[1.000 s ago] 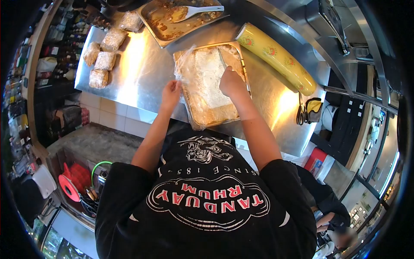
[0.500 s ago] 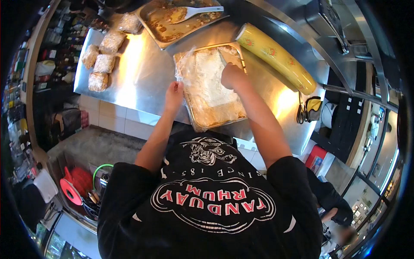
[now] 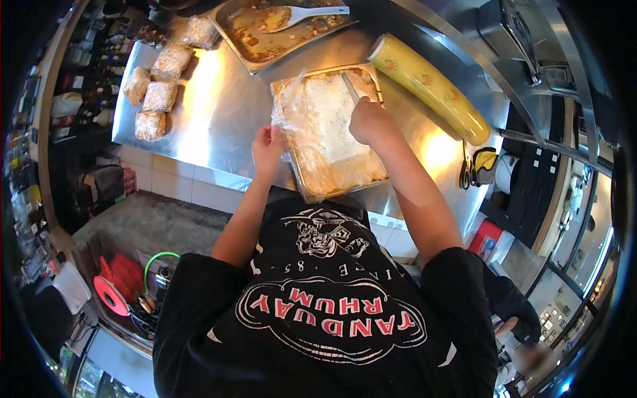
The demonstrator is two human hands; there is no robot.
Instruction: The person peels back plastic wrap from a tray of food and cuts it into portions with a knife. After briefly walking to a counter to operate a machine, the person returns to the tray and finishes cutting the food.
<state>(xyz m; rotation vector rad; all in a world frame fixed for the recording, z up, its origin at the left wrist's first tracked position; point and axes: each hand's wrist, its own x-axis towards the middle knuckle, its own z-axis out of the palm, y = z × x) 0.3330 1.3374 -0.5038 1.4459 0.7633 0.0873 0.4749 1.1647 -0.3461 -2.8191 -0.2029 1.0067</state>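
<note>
Has packs (image 3: 159, 97) on the table (image 3: 219, 126), left of the tray (image 3: 332, 70). Shows a roll (image 3: 428, 88) right, a spoon (image 3: 312, 12) in the pan (image 3: 247, 50) behind.

From my remote seat, I am seeing the widest lane running across the steel table (image 3: 209, 126), between the wrapped bundles (image 3: 159, 96) and the left hand (image 3: 267, 147). That hand and the loose plastic film (image 3: 286, 116) are blocking the lower tray's (image 3: 381, 86) left side. The right hand (image 3: 371, 123) and its knife (image 3: 352, 89) are obstructing the opposite side from above. A slim wedge is separating both trays, the upper tray (image 3: 237, 54) bounding its far side. The yellow roll (image 3: 428, 89) is crowding the lower tray's far corner (a tight squeeze), while their gap is widening toward the scissors (image 3: 466, 169).
</note>
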